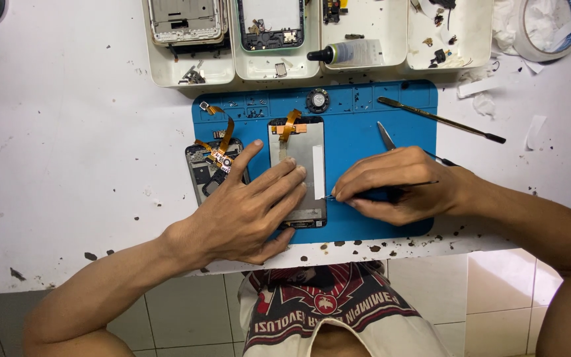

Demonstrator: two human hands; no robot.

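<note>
Your left hand (249, 211) lies flat with fingers spread on the phone screen panel (297, 173), pinning it face-down at the middle of the blue repair mat (365, 125), while your right hand (398, 185) has its fingers pinched together on thin tweezers (371, 193) whose tips meet the panel's right edge by a white strip (318, 172). The teardown looks well along: the gutted phone frame (207, 168) with its orange flex cables lies just left. The edge work appears unfinished.
</note>
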